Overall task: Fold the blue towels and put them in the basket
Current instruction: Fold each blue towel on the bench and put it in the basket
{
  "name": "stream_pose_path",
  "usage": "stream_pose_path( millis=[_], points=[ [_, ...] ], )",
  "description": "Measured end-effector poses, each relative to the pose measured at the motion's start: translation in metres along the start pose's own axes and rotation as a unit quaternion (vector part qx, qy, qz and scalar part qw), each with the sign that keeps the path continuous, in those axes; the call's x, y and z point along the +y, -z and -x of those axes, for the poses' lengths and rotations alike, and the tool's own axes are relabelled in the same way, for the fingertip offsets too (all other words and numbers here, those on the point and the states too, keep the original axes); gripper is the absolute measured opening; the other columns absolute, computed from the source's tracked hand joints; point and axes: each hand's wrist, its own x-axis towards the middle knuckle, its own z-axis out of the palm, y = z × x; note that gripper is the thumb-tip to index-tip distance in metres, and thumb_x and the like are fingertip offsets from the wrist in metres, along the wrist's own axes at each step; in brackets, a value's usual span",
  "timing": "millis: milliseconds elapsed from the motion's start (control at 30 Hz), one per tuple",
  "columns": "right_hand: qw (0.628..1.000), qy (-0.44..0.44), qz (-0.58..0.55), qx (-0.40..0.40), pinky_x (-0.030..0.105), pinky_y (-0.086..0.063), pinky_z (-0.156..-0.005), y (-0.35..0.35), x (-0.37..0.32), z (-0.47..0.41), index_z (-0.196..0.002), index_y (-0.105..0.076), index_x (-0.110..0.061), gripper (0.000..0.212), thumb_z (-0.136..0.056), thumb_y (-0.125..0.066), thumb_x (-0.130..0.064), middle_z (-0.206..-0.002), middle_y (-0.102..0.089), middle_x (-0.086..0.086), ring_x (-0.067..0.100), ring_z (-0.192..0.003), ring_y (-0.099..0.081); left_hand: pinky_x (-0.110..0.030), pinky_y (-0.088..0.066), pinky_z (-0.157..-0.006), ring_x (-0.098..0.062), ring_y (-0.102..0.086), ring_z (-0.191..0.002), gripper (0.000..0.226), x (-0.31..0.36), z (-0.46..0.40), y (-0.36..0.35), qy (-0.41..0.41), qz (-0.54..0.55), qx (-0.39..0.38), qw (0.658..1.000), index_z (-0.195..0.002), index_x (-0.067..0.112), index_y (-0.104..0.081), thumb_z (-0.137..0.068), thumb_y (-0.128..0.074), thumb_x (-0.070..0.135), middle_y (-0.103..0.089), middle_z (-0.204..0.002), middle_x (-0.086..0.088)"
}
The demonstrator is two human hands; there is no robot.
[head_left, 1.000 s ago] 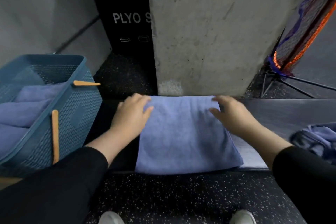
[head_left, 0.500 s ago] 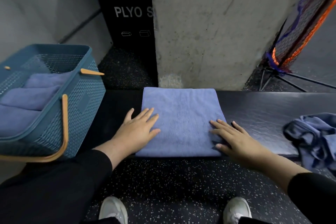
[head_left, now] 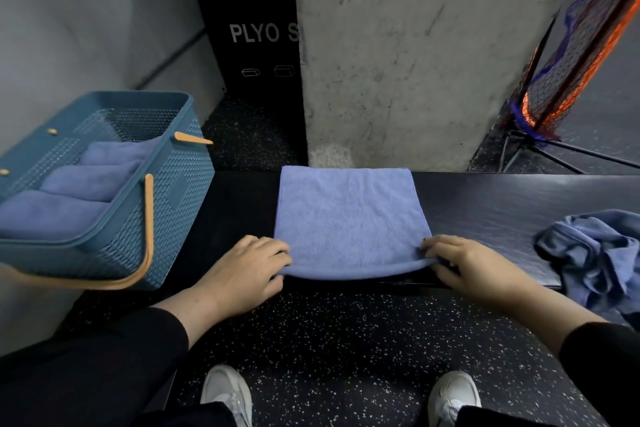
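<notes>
From the head view, your left hand point(head_left: 247, 269) grips the near left corner of the folded blue towel point(head_left: 349, 222), its fingers point(head_left: 273, 248) curled over the edge with the thumb tucked beneath. Your right hand point(head_left: 464, 265) holds the near right corner the same way, fingers clamped on the cloth and lifting the near edge slightly off the dark surface point(head_left: 502, 198). The rest of the towel lies flat in the middle of the surface, its far edge just before the concrete pillar point(head_left: 398, 45). To the left, the blue basket point(head_left: 166, 204) with tan handles stands tilted toward you, holding three folded blue towels point(head_left: 69, 198) side by side. At the right end of the surface, a crumpled blue towel point(head_left: 595, 253) lies in a heap, well apart from your right hand. Your white shoes point(head_left: 228, 392) show on the speckled floor point(head_left: 346, 340) below.
</notes>
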Motion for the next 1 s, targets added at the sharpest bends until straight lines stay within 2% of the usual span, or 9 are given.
stream_pose_path(
  millis=[100,200,300,400,500,600,767,900,1000],
  points=[
    [0.997,-0.065,-0.041,-0.005,0.026,-0.05,-0.08,0.009,-0.008,0.003,-0.1,-0.062,-0.037,0.014,-0.097,-0.057,-0.023,-0.102,-0.07,-0.022,0.006,-0.089,-0.066,-0.029,-0.039,-0.091,-0.008,-0.056,-0.092,0.031,0.004,0.0,0.008,0.086,0.104,0.013,0.991,-0.094,0.022,-0.063,-0.093,-0.036,0.037,-0.063,-0.094,0.011],
    [0.988,-0.112,-0.102,-0.004,0.018,-0.04,-0.057,0.023,-0.015,0.001,-0.076,-0.048,-0.042,0.029,-0.099,-0.054,-0.025,-0.062,-0.058,-0.022,0.002,-0.056,-0.048,-0.032,-0.039,-0.064,-0.007,-0.045,-0.062,0.02,0.009,-0.001,0.024,0.173,0.281,0.003,0.944,-0.076,0.019,-0.054,-0.095,-0.052,0.026,-0.053,-0.065,0.006],
    [0.973,-0.135,-0.185,-0.014,0.017,-0.038,-0.059,0.041,-0.024,-0.002,-0.073,-0.056,-0.026,0.028,-0.1,-0.054,-0.017,-0.06,-0.055,-0.017,0.0,-0.058,-0.046,-0.031,-0.031,-0.058,-0.006,-0.037,-0.059,0.024,0.01,-0.001,0.04,0.187,0.4,-0.024,0.897,-0.067,0.011,-0.05,-0.084,-0.054,0.027,-0.041,-0.06,0.007],
    [0.942,-0.155,-0.295,-0.035,0.024,-0.045,-0.069,0.05,-0.027,-0.004,-0.08,-0.065,-0.015,0.023,-0.1,-0.055,-0.018,-0.068,-0.061,-0.009,0.005,-0.067,-0.053,-0.024,-0.036,-0.054,-0.011,-0.044,-0.058,0.027,0.006,-0.001,0.048,0.209,0.447,-0.056,0.868,-0.062,0.015,-0.053,-0.089,-0.058,0.021,-0.044,-0.061,0.002],
    [0.92,-0.17,-0.352,-0.018,0.036,-0.053,-0.076,0.047,-0.024,-0.01,-0.087,-0.069,-0.011,0.019,-0.099,-0.058,-0.021,-0.076,-0.067,0.006,0.012,-0.073,-0.06,-0.027,-0.04,-0.054,-0.015,-0.052,-0.054,0.023,-0.002,-0.003,0.042,0.233,0.457,-0.043,0.857,-0.071,0.009,-0.059,-0.091,-0.06,0.021,-0.052,-0.059,-0.001],
    [0.924,-0.189,-0.329,0.038,0.035,-0.054,-0.07,0.042,-0.021,-0.024,-0.083,-0.068,-0.01,0.019,-0.098,-0.06,-0.018,-0.07,-0.064,0.003,0.013,-0.068,-0.056,-0.03,-0.043,-0.056,-0.012,-0.057,-0.053,0.023,-0.009,-0.014,0.036,0.252,0.44,-0.005,0.862,-0.078,0.005,-0.063,-0.094,-0.064,0.021,-0.061,-0.058,-0.002],
    [0.939,-0.243,-0.231,0.08,0.036,-0.046,-0.064,0.034,-0.01,-0.06,-0.081,-0.066,-0.018,0.021,-0.096,-0.056,-0.028,-0.066,-0.061,0.0,0.016,-0.063,-0.051,-0.035,-0.042,-0.06,-0.013,-0.051,-0.059,0.02,-0.028,-0.054,0.033,0.285,0.408,0.066,0.865,-0.075,0.018,-0.064,-0.093,-0.066,0.026,-0.059,-0.061,-0.001],
    [0.952,-0.269,-0.127,0.068,0.031,-0.039,-0.058,0.022,-0.006,-0.079,-0.083,-0.064,-0.013,0.019,-0.096,-0.057,-0.026,-0.071,-0.063,0.003,0.021,-0.067,-0.054,-0.029,-0.035,-0.056,-0.01,-0.046,-0.054,0.017,-0.028,-0.077,0.028,0.304,0.3,0.035,0.904,-0.077,0.022,-0.062,-0.092,-0.067,0.029,-0.056,-0.058,0.006],
    [0.954,-0.283,-0.073,0.064,0.032,-0.039,-0.065,0.012,0.001,-0.088,-0.095,-0.064,-0.015,0.013,-0.092,-0.063,-0.028,-0.083,-0.065,0.003,0.026,-0.081,-0.057,-0.031,-0.045,-0.057,-0.01,-0.057,-0.063,0.011,-0.027,-0.085,0.023,0.318,0.23,0.028,0.919,-0.084,0.025,-0.062,-0.092,-0.068,0.031,-0.063,-0.069,0.007]
  ],
)
